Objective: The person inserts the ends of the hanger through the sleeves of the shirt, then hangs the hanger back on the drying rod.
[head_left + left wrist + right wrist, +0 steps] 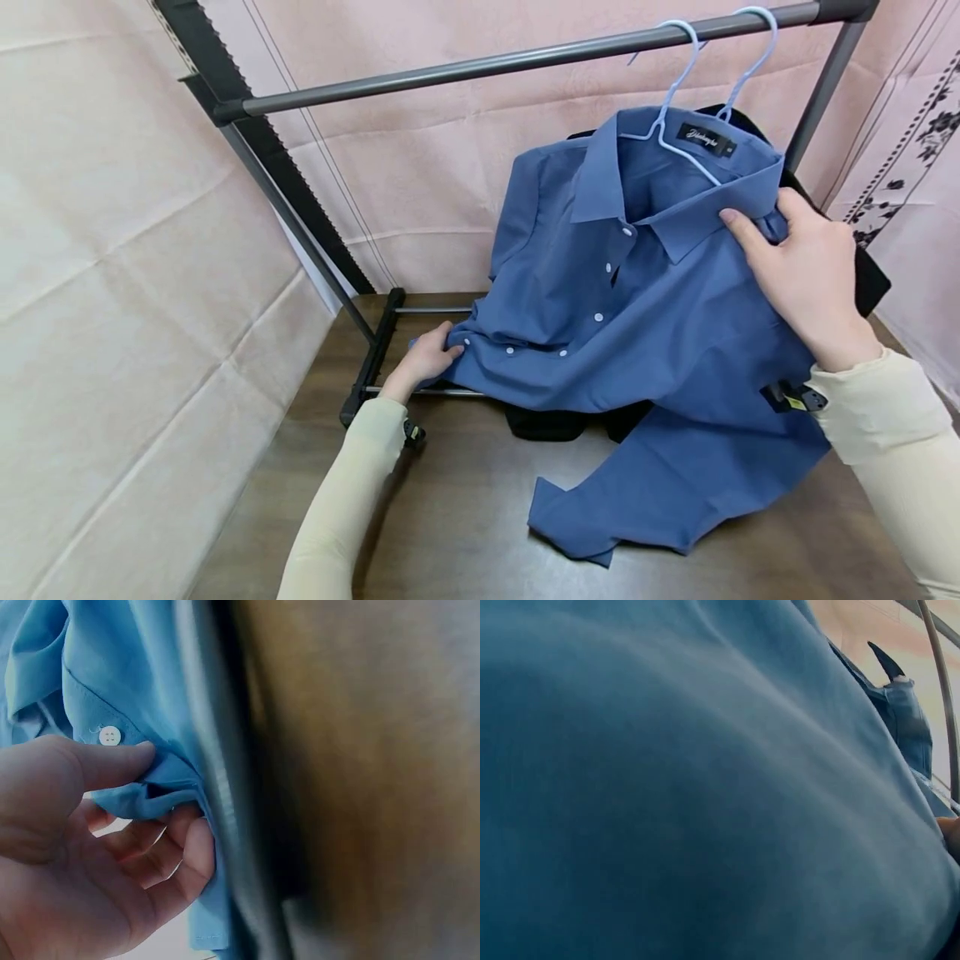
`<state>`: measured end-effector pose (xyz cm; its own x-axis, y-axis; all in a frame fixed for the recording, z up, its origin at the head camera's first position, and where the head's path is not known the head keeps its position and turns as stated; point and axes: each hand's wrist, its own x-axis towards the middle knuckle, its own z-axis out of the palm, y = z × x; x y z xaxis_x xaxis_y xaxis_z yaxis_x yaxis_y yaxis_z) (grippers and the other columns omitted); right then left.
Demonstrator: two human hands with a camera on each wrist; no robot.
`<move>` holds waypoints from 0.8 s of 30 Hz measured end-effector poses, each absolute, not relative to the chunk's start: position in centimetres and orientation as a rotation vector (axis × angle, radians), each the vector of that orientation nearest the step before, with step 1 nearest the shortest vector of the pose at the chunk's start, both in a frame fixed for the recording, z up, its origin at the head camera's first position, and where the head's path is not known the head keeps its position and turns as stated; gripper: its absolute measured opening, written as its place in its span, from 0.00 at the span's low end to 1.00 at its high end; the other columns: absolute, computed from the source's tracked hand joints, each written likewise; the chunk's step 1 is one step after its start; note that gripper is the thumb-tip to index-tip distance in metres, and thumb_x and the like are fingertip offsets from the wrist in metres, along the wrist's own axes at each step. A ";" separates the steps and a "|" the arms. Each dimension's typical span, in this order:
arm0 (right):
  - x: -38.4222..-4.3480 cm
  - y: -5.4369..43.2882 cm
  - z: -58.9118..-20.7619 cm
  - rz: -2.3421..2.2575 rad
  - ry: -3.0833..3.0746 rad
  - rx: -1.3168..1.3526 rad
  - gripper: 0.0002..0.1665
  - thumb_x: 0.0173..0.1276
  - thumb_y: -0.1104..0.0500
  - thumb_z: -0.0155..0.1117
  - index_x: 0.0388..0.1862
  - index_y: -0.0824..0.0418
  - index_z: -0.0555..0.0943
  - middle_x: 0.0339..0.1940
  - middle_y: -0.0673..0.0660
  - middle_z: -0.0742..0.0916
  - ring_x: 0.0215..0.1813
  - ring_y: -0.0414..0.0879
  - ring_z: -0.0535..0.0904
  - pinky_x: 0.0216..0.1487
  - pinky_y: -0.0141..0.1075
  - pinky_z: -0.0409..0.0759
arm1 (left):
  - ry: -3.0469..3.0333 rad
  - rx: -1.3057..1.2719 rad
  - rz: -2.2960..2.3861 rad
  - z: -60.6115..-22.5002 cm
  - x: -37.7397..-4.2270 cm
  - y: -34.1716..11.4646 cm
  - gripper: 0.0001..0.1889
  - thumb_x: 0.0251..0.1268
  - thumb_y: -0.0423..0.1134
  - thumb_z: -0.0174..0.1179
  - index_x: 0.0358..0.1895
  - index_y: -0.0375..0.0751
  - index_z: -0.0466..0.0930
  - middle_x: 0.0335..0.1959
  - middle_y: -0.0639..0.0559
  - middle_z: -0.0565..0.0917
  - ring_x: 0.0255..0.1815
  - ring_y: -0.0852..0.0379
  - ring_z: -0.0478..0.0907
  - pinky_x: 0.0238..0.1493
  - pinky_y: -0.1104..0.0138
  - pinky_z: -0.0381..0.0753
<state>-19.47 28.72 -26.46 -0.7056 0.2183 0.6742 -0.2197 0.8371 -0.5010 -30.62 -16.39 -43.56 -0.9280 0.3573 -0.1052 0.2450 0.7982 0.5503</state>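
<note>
A blue button-up shirt (555, 250) hangs by its collar area on a light blue hanger (678, 71), hooked over the rack's top bar. My left hand (429, 357) pinches the shirt's front edge low on the left; in the left wrist view the thumb lies beside a white button (110, 736), with fingers curled under the cloth. At the collar's right side, my right hand (813, 262) grips the shirt between thumb and fingers. One sleeve (645, 492) droops over the tabletop. Blue cloth fills most of the right wrist view, hiding nearly all of that hand.
A second light blue hanger (756, 62) carries a black garment (870, 279) behind the shirt. The grey metal rack (450, 75) stands on a brown wooden table (450, 500), its black foot (375, 358) left of the shirt. Pink and white cloth (405, 183) drapes behind and beside it.
</note>
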 end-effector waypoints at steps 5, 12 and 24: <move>-19.1 28.0 -26.9 0.669 -2.244 0.033 0.32 0.72 0.45 0.64 0.66 0.64 0.75 0.14 0.66 0.75 0.26 0.72 0.75 0.25 0.49 0.62 | 2.741 0.482 0.734 -44.5 -29.9 -16.0 0.34 0.80 0.42 0.52 0.78 0.29 0.51 0.77 0.33 0.60 0.77 0.39 0.57 0.75 0.51 0.58; -18.4 27.8 -27.8 0.600 -2.150 0.084 0.32 0.71 0.47 0.65 0.67 0.64 0.74 0.11 0.64 0.71 0.18 0.68 0.70 0.20 0.51 0.57 | 2.767 0.533 0.683 -44.5 -29.1 -14.8 0.32 0.80 0.40 0.52 0.78 0.31 0.53 0.75 0.34 0.64 0.76 0.39 0.60 0.74 0.51 0.59; -18.0 27.7 -28.2 0.614 -2.105 0.057 0.31 0.70 0.49 0.65 0.69 0.60 0.75 0.19 0.68 0.78 0.21 0.66 0.70 0.25 0.48 0.56 | 2.773 0.646 0.664 -44.5 -28.6 -11.7 0.30 0.81 0.40 0.51 0.78 0.32 0.55 0.75 0.36 0.64 0.76 0.41 0.61 0.74 0.54 0.59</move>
